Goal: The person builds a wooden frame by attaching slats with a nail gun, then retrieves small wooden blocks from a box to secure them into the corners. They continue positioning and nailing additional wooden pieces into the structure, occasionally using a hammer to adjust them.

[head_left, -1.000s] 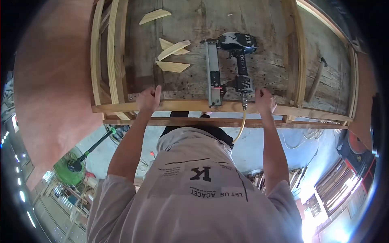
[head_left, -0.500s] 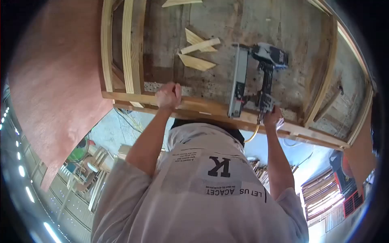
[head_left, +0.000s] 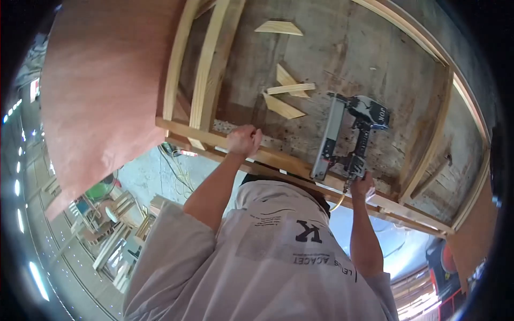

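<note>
Nail gun, near end over wooden rail. Left hand curled on rail, left of nail gun; right hand at nail gun's handle end; cannot tell if either clamps.

Wood-framed work panel, loaded state.
Four angle-cut wood pieces lie on the stained surface, three grouped. A nail gun lies right of them, magazine end over the front rail. Hammer: right bay.

Nail gun: black/grey, on its side, 2–3 o'clock, handle toward 6. Wooden rail slants 10 to 4 o'clock.
</note>
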Demonstrator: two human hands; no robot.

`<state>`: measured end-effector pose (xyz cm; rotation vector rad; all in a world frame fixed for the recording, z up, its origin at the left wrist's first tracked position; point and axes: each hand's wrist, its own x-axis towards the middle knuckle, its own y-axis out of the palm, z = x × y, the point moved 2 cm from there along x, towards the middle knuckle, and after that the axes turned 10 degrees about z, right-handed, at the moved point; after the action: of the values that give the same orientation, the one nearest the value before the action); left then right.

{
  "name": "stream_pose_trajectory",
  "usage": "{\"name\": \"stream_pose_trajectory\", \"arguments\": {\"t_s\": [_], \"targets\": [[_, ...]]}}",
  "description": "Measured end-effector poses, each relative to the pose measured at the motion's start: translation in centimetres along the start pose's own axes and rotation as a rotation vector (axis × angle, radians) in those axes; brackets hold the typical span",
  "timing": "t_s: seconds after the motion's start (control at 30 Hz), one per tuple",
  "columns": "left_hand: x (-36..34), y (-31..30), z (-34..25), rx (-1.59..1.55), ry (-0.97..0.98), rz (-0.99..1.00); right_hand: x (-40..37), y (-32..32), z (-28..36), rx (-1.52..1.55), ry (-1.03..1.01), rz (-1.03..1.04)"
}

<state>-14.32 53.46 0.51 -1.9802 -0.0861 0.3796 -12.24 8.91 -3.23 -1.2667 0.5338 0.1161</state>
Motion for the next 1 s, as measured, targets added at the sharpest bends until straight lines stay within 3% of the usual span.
{"name": "stream_pose_trajectory", "arguments": {"t_s": [0.13, 0.2, 0.23, 0.3, 0.33, 0.43, 0.47, 0.63, 0.83, 1.0], "targets": [[0.0, 0.8, 0.6, -0.067, -0.031, -0.057, 0.6, 0.9, -1.6, -0.245, 0.043, -0.026], [-0.7, 0.1, 0.2, -0.159, -0.155, 0.042, -0.9, -1.8, 1.0, -0.132, 0.009, 0.009], [-0.8, -0.1, 0.4, -0.175, -0.145, -0.038, -1.0, -2.2, 1.5, -0.094, 0.023, 0.037], [-0.9, -0.3, 1.0, -0.644, -0.105, -0.384, -1.0, -1.8, 0.9, -0.011, -0.004, 0.004], [-2.1, -4.9, -1.8, -0.988, -0.033, -0.470, -1.0, -1.3, 0.1, -0.016, 0.001, -0.007], [-9.5, -20.4, -8.0, -0.756, 0.289, -0.671, -1.0, -1.3, 0.2, 0.051, -0.067, -0.074], [-12.3, -25.0, -8.5, -0.306, 0.402, -0.880, -0.7, -1.2, 0.1, 0.044, -0.077, -0.075], [-25.8, -29.0, -3.3, -0.308, 0.366, -0.912, -0.3, -1.1, -0.2, -0.026, -0.039, 0.003], [-29.4, -30.4, 0.0, -0.355, 0.354, -0.938, -1.0, -1.3, 0.5, -0.074, -0.048, -0.042], [-25.2, -31.3, 1.5, -0.429, 0.420, -1.024, 0.0, -0.8, -0.6, -0.133, -0.059, -0.017]]}}
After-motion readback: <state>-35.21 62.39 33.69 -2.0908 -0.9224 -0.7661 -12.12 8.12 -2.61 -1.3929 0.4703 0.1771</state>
